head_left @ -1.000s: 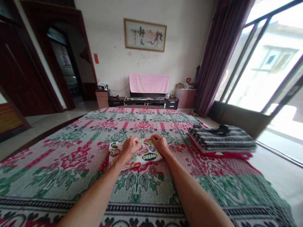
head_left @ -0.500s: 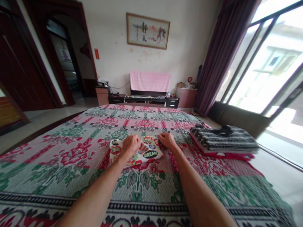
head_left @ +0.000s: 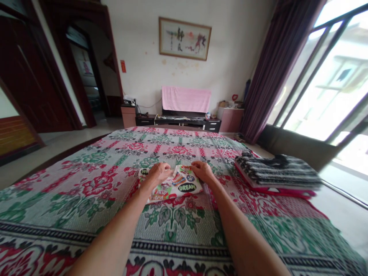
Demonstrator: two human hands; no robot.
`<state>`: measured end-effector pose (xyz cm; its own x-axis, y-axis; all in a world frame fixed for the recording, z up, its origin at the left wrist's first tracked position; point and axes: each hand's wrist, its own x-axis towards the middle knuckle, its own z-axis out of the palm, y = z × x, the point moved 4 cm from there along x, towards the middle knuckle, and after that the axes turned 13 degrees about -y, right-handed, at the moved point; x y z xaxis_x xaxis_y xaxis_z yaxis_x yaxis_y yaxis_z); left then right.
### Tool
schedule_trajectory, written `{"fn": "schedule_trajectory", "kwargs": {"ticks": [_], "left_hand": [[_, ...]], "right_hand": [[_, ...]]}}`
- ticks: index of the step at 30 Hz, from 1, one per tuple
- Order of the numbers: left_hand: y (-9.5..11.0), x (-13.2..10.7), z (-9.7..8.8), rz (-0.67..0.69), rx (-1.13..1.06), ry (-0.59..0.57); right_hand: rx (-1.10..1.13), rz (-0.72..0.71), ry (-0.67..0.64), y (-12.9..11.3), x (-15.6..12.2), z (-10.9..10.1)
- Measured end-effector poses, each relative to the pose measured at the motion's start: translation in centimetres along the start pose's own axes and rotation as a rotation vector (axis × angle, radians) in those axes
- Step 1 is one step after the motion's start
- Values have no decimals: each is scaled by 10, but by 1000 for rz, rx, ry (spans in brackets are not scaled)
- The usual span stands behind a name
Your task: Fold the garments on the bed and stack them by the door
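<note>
A small folded white garment (head_left: 184,186) with bright cartoon prints and the word "DREAM" lies flat on a flowered bedspread (head_left: 97,188). My left hand (head_left: 158,174) rests over its left half, fingers bent and pinching the cloth near the middle of the far edge. At the far right corner, my right hand (head_left: 201,170) has its fingers curled on the fabric. Part of the garment is hidden beneath the left hand and wrist.
To the right sits a stack of folded clothes (head_left: 276,172), a black-and-white striped knit on top of red cloth. Beyond the bed stand a low black cabinet (head_left: 212,125) and a screen draped with a pink cloth (head_left: 186,99). A large window is at right.
My left hand has shifted slightly left along the garment and its fingers have loosened, so more of the print shows. The right hand stays at the far right corner. The view has turned slightly left.
</note>
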<state>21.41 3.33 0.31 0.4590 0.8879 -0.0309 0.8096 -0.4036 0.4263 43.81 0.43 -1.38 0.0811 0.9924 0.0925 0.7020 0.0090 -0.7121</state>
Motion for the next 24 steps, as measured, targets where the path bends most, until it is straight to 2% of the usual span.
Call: {"fn": "schedule_trajectory", "kwargs": {"ticks": [4,9,15,20,24], "left_hand": [[-1,2,2,1,20,77],[3,-3,-7,16,3,159],[-4,-5,-12,-148,45,165],[-5,-1,-11,-81,113,151],[-22,-5,-35,-162,70,241]], "right_hand": [[10,32,-51,2,0,-1],[19,-28,37,-2,1,-4],[140,-116,86,-16,2,6],[38,20,94,-8,0,3],[79,131,-5,2,-3,-3]]}}
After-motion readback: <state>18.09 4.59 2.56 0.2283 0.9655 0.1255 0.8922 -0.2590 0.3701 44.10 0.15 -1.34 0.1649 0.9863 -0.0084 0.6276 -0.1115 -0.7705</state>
